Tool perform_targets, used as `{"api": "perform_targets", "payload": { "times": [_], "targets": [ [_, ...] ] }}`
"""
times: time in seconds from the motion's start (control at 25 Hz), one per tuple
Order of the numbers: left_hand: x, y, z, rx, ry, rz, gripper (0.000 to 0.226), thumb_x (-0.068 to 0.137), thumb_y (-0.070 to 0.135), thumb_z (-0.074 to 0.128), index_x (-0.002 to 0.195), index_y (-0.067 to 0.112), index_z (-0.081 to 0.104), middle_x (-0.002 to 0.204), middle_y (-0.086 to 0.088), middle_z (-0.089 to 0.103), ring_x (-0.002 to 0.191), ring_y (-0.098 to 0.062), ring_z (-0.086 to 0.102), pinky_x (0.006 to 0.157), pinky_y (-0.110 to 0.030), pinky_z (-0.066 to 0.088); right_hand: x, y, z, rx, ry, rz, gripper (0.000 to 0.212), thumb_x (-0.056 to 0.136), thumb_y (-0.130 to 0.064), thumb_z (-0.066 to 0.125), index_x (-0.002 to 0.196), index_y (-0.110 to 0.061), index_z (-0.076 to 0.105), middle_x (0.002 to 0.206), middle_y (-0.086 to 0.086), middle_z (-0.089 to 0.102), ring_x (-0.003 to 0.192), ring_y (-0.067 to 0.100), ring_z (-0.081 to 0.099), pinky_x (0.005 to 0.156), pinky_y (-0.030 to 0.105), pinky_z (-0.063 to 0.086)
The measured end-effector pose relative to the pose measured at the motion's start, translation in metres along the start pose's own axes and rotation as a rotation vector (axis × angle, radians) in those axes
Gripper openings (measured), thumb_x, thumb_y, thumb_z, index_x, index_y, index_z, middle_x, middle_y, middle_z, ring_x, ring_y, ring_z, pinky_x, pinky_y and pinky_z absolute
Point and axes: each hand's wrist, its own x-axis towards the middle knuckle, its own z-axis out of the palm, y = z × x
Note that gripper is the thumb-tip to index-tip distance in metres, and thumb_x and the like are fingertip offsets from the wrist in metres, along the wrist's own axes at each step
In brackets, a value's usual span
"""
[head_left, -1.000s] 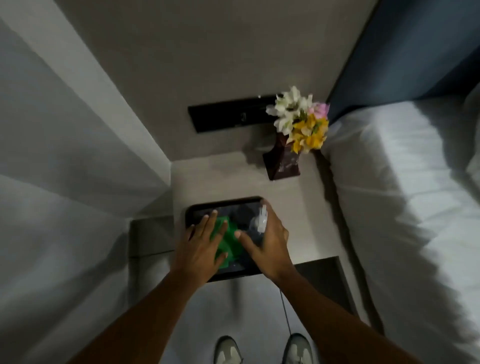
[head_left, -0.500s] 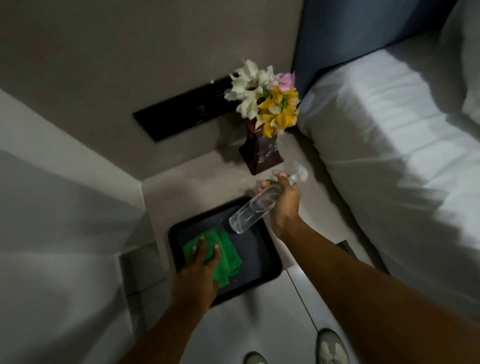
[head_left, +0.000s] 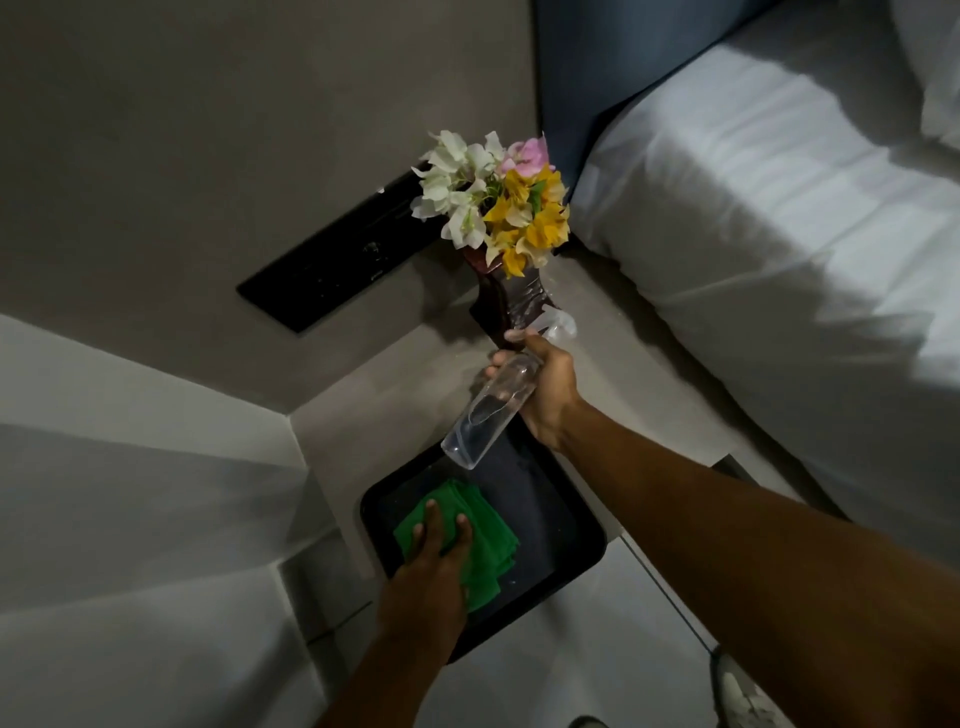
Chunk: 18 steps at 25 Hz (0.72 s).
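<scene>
My right hand grips a clear spray bottle by its neck, held tilted above the bedside table with its white nozzle near the base of a dark vase. The vase holds white, yellow and pink flowers. My left hand rests with straight fingers on a folded green cloth lying in a black tray at the table's front edge.
The grey bedside table sits in a corner between a grey wall and a bed with white sheets. A black switch panel is set in the wall behind the vase. My shoes show on the floor below.
My right hand lifted the spray bottle out of the tray and carried it toward the vase. My left hand stayed on the green cloth. The view swung left and nearer.
</scene>
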Motion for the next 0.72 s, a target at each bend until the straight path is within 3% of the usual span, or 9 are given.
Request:
{"api": "perform_targets", "payload": {
  "times": [0.08, 0.16, 0.24, 0.32, 0.44, 0.56, 0.64, 0.72],
  "targets": [
    [-0.002, 0.0, -0.001, -0.008, 0.005, -0.007, 0.079, 0.098, 0.022, 0.051, 0.157, 0.031, -0.001, 0.164, -0.006, -0.023, 0.153, -0.027, -0.001, 0.109, -0.037, 0.039, 0.003, -0.001, 0.006, 0.018, -0.018, 0.014, 0.015, 0.1, -0.021, 0.039, 0.1, -0.01, 0.049, 0.071, 0.01, 0.052, 0.064, 0.023, 0.053, 0.082, 0.044, 0.047],
    [-0.001, -0.001, 0.002, -0.013, -0.001, -0.015, 0.082, 0.097, 0.02, 0.052, 0.157, 0.031, -0.002, 0.163, -0.006, -0.024, 0.153, -0.028, -0.003, 0.109, -0.037, 0.039, 0.002, 0.002, 0.01, 0.016, -0.025, -0.002, 0.012, 0.099, -0.019, 0.041, 0.103, -0.009, 0.046, 0.071, 0.01, 0.05, 0.064, 0.023, 0.051, 0.078, 0.043, 0.047],
    [-0.001, -0.001, 0.004, -0.019, 0.0, -0.028, 0.086, 0.095, 0.021, 0.056, 0.157, 0.032, -0.003, 0.163, -0.006, -0.024, 0.153, -0.029, -0.003, 0.109, -0.038, 0.041, -0.002, 0.008, 0.017, -0.049, -0.023, -0.1, 0.013, 0.093, -0.012, 0.048, 0.104, -0.007, 0.048, 0.071, 0.01, 0.054, 0.063, 0.022, 0.055, 0.073, 0.04, 0.05],
    [-0.001, 0.001, 0.005, -0.028, 0.004, -0.038, 0.089, 0.093, 0.023, 0.059, 0.157, 0.032, -0.002, 0.164, -0.006, -0.023, 0.152, -0.03, -0.003, 0.107, -0.04, 0.042, -0.011, 0.023, 0.032, -0.16, -0.059, -0.246, 0.029, 0.078, -0.007, 0.054, 0.106, -0.007, 0.047, 0.072, 0.009, 0.059, 0.065, 0.021, 0.059, 0.072, 0.037, 0.053],
    [-0.003, 0.002, 0.007, -0.067, 0.001, -0.052, 0.091, 0.091, 0.027, 0.061, 0.156, 0.032, -0.003, 0.163, -0.005, -0.025, 0.152, -0.031, -0.005, 0.108, -0.044, 0.044, -0.022, 0.051, 0.06, -0.446, -0.223, -0.449, 0.049, 0.074, -0.001, 0.051, 0.119, -0.017, 0.037, 0.082, 0.004, 0.059, 0.076, 0.014, 0.059, 0.074, 0.03, 0.052],
    [-0.003, 0.002, 0.006, -0.103, -0.024, -0.057, 0.094, 0.09, 0.028, 0.063, 0.157, 0.032, -0.003, 0.161, -0.003, -0.03, 0.152, -0.03, -0.008, 0.109, -0.044, 0.043, -0.016, 0.067, 0.082, -0.796, -0.382, -0.596, 0.04, 0.087, -0.007, 0.055, 0.122, -0.012, 0.036, 0.093, -0.004, 0.054, 0.084, 0.008, 0.057, 0.075, 0.031, 0.051],
    [-0.002, 0.001, 0.005, -0.121, -0.034, -0.058, 0.098, 0.087, 0.027, 0.065, 0.157, 0.03, -0.003, 0.162, -0.004, -0.029, 0.152, -0.031, -0.008, 0.109, -0.044, 0.043, -0.005, 0.068, 0.092, -0.996, -0.445, -0.609, 0.044, 0.09, -0.005, 0.057, 0.127, -0.003, 0.034, 0.101, 0.003, 0.053, 0.09, 0.016, 0.057, 0.076, 0.038, 0.051],
    [-0.002, 0.003, 0.003, -0.136, -0.06, -0.055, 0.101, 0.084, 0.026, 0.067, 0.157, 0.029, -0.002, 0.162, -0.005, -0.027, 0.152, -0.032, -0.006, 0.108, -0.046, 0.043, 0.004, 0.067, 0.095, -1.153, -0.479, -0.564, 0.048, 0.091, -0.003, 0.056, 0.132, -0.005, 0.031, 0.109, 0.01, 0.054, 0.095, 0.024, 0.059, 0.077, 0.037, 0.049]
  ]
}}
